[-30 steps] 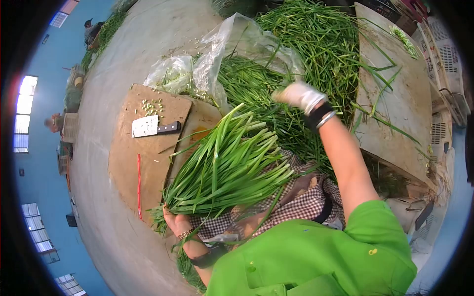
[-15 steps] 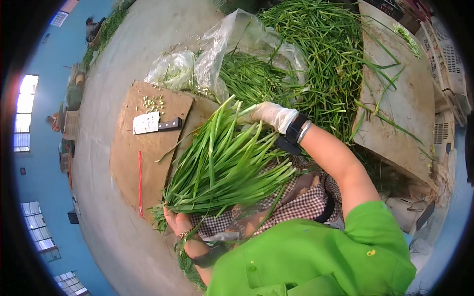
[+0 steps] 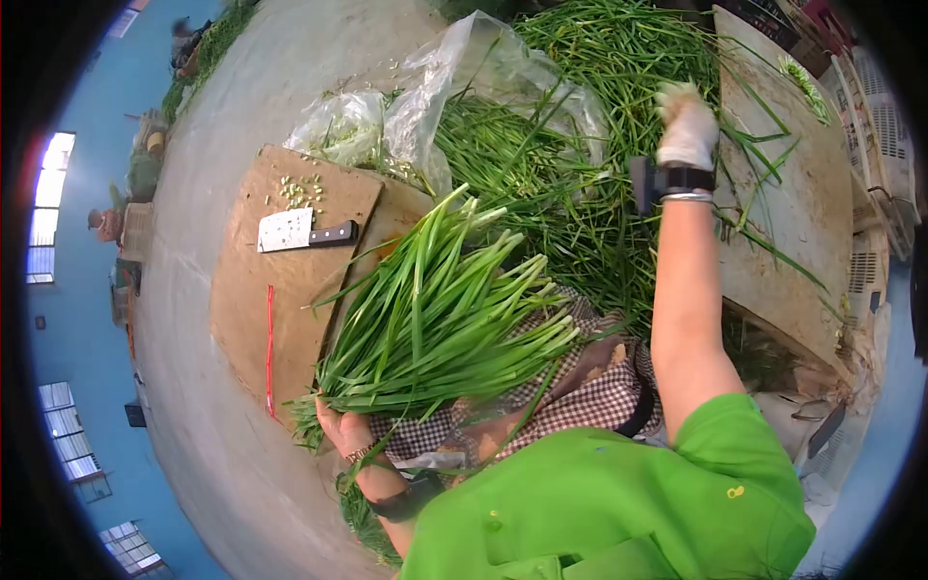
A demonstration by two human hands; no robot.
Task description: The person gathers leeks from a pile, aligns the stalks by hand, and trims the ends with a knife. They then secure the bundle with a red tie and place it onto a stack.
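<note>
My left hand (image 3: 343,425) is closed around the leafy end of a bunch of garlic chives (image 3: 435,329), which lies across my lap and fans out, pale stem ends to the upper right. My right hand (image 3: 688,126), in a white glove, is over the large pile of loose greens (image 3: 619,68) beside a board on the right. Motion smears its fingers, so I cannot see whether they hold anything. A cleaver (image 3: 307,232) with a black handle rests on the wooden board (image 3: 242,319), next to small pale cut bits (image 3: 302,191). A red strip (image 3: 271,353) lies on that board too.
Clear plastic sheeting (image 3: 425,97) lies beyond the cutting board, partly around more greens. At right a worn board (image 3: 788,232) holds stray leaves and a small bundle (image 3: 804,89). Crates (image 3: 884,126) stand behind it. Another person (image 3: 184,43) is far off at upper left.
My right hand has left the stem ends of the bunch and moved up and right to the pile of greens. The left hand keeps its hold on the bunch.
</note>
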